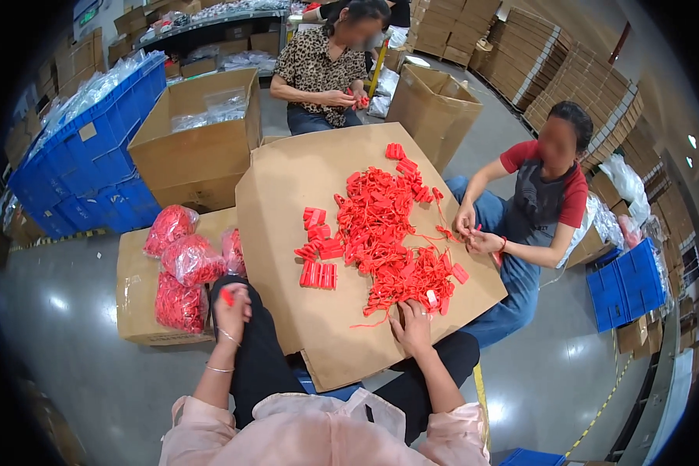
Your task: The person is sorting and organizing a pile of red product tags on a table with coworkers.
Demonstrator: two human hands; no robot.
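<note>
A large heap of small red plastic pieces with thin red cords (377, 210) covers the middle of a cardboard sheet (287, 171). My left hand (231, 311) is raised over my left thigh, left of the sheet, its fingers closed on a small red plastic piece (227, 296). At the heap's near edge rests my right hand (413, 328), fingers stretched out and touching the red pieces. A small white item (432, 297) lies among the pieces just beyond it. Neat rows of red pieces (318, 275) sit left of the heap.
Clear bags of red pieces (190, 260) lie on a carton at my left. Two people sit at the sheet, one (314, 74) across from me and one (547, 186) at the right, both handling red pieces. Blue crates (93, 155) and open cartons (202, 151) stand behind.
</note>
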